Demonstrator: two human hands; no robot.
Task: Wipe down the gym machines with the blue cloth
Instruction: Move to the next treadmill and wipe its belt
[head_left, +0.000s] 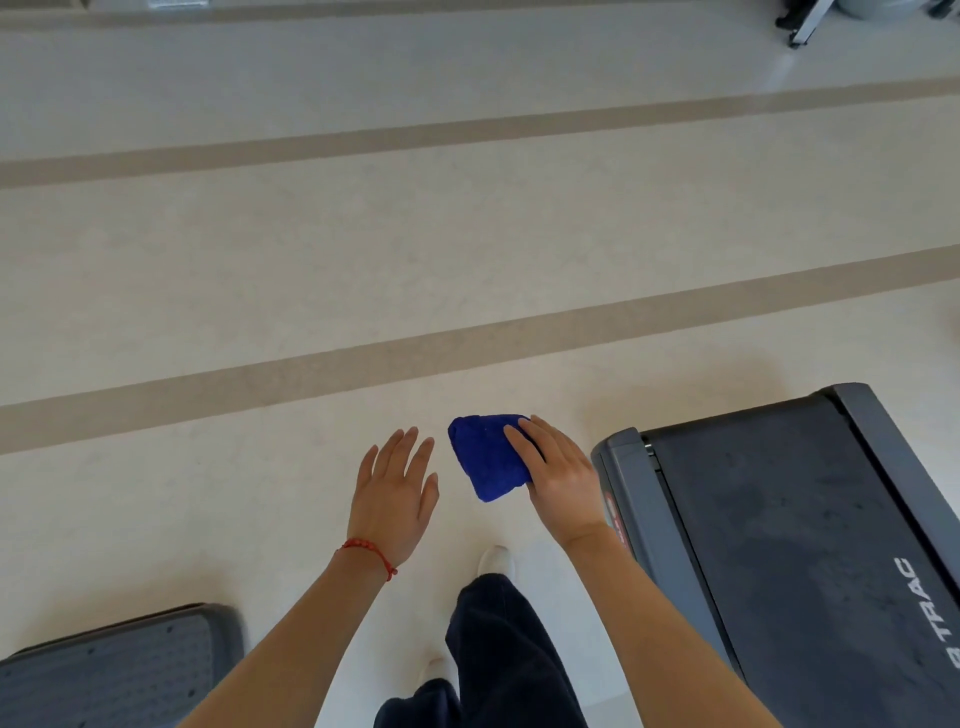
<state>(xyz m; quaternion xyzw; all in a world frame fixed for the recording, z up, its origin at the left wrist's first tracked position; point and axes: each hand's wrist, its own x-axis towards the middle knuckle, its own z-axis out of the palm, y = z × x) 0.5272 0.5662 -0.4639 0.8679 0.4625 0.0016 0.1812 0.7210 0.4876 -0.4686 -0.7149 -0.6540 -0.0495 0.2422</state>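
Floor: pale cream gym flooring (311, 270) crossed by broad beige stripes (467, 332) that run diagonally across the view; the person stands on it, one white shoe (496, 558) and a dark trouser leg (498, 639) visible below the hands.

Lower left: grey rubber-dotted machine platform (119, 670), only its rounded corner in view.

Left hand: the bare left hand (395, 493), a red cord bracelet (371, 551) at its wrist, hovers palm down with fingers straight and slightly spread, holding nothing, just beside the cloth but apart from it.

Cloth: the folded, deep-blue terry cloth (485, 457) is in the air at centre, between the two hands, above the floor.

Right hand: the bare right hand (558, 475) grips the cloth's right edge, fingers laid over the top; the thumb is hidden underneath, so I cannot tell exactly how it pinches.

Right: dark grey treadmill deck with a black belt (779, 519), white lettering partly cut off (reads "TRAC"), near the right hand; the cloth is not touching it yet.

Far top right: part of a metal frame (802, 23), too small to identify.

Handling: the cloth looks soft, light and limp; likely best kept folded as a pad under the palm, held by its edge, so it does not flop open.
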